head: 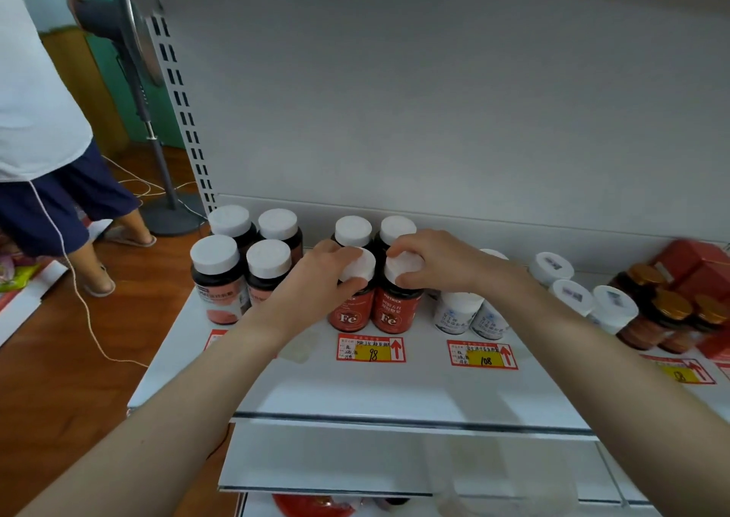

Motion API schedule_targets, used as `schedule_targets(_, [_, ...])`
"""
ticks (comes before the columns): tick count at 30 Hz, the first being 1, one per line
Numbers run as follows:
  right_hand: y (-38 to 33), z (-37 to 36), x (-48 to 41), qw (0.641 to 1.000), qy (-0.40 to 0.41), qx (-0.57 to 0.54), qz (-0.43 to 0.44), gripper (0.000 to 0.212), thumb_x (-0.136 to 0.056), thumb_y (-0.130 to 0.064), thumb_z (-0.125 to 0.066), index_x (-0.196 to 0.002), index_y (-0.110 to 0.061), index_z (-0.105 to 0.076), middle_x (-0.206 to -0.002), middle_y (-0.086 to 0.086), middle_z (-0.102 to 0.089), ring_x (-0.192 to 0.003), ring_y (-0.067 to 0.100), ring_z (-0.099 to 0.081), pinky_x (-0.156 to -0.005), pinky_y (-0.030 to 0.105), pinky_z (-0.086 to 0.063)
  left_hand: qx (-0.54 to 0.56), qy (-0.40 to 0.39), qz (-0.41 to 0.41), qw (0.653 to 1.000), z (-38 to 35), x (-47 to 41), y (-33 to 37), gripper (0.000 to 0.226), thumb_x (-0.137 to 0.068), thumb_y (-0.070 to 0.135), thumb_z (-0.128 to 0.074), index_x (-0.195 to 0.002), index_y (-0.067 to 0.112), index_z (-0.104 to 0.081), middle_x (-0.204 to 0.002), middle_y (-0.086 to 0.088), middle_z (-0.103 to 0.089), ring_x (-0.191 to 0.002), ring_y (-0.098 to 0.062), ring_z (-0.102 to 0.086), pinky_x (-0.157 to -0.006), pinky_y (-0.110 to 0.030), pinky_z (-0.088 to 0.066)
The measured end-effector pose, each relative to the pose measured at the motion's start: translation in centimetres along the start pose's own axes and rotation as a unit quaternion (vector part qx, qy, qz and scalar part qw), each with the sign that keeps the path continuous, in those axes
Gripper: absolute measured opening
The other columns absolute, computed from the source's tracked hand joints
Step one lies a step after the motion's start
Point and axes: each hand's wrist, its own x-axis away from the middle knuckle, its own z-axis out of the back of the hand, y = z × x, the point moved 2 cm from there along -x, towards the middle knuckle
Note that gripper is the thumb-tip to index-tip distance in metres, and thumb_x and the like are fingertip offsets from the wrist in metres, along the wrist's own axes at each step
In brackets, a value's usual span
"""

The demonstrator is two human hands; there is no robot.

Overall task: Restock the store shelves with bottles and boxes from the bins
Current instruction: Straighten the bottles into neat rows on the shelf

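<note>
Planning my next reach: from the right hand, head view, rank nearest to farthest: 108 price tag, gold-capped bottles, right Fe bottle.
1. Right Fe bottle: gripped by right hand.
2. 108 price tag: shelf front.
3. Gold-capped bottles: far right.

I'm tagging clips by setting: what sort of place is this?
Probably a small shop or pharmacy: a white shelf carries handwritten price tags in front of grouped supplement bottles, and the left hand and right hand grip the caps of two red Fe bottles.

Left hand (328,275) and right hand (432,260) side by side, palms down, fingers (403,244) curled.
</note>
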Motion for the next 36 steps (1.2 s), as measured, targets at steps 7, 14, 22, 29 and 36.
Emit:
schedule_targets(7, [0.0, 0.3, 0.1, 1.0, -0.004, -0.017, 0.003, 0.043, -0.086, -0.025, -0.061, -0.128, -0.021, -0.051, -0.127, 0.0, -0.052, -0.107, 0.015, -0.048, -0.08, 0.02, -0.037, -0.019, -0.002, -0.021, 1.0, 0.6, -0.3, 0.2, 0.045, -0.091, 0.037, -0.051, -0.131, 0.016, -0.047, -0.118, -0.011, -0.053, -0.106, -0.028, -0.053, -0.084, -0.029, -0.04])
schedule_targets(14, [0.9, 2.7, -2.2, 0.993, 0.097, -0.061, -0.041, 0.039, -0.089, -0.028, -0.059, -0.124, -0.012, -0.054, -0.128, 0.008, -0.053, -0.112, 0.021, -0.053, -0.083, 0.023, -0.036, -0.016, 0.015, 0.041, 0.999, 2.6, -5.3, -1.0, 0.042, -0.092, 0.032, -0.052, -0.127, 0.008, -0.051, -0.115, -0.017, -0.055, -0.104, -0.029, -0.053, -0.081, -0.029, -0.038])
schedule_targets(22, [1.6, 1.7, -5.5, 0.994, 0.046, -0.063, -0.074, 0.05, -0.083, -0.033, -0.065, -0.127, -0.012, -0.052, -0.132, 0.009, -0.049, -0.117, 0.023, -0.048, -0.083, 0.024, -0.035, 0.007, -0.089, 0.059, 0.994, 1.4, -7.8, -1.2, 0.036, -0.088, 0.032, -0.058, -0.11, 0.004, -0.058, -0.111, -0.01, -0.06, -0.105, -0.026, -0.055, -0.083, -0.031, -0.042])
schedule_targets(29, [1.7, 1.5, -5.2, 0.992, 0.066, -0.078, -0.08, 0.047, -0.081, -0.033, -0.067, -0.121, -0.012, -0.057, -0.125, 0.007, -0.053, -0.112, 0.022, -0.05, -0.08, 0.026, -0.038, -0.002, -0.08, 0.049, 0.996, 1.4, -7.8, -1.2, 0.038, -0.09, 0.031, -0.054, -0.111, -0.002, -0.058, -0.098, -0.008, -0.055, -0.09, -0.018, -0.049, -0.07, -0.021, -0.031])
schedule_targets(36, [1.4, 0.9, -2.9, 0.97, 0.155, -0.15, -0.113, 0.045, -0.096, -0.03, -0.045, -0.135, -0.009, -0.042, -0.14, 0.008, -0.045, -0.126, 0.023, -0.043, -0.095, 0.026, -0.031, 0.071, 0.004, 0.102, 0.992, 1.2, -5.4, -0.1, 0.043, -0.099, 0.026, -0.037, -0.139, 0.008, -0.037, -0.133, -0.017, -0.05, -0.122, -0.029, -0.045, -0.091, -0.028, -0.034])
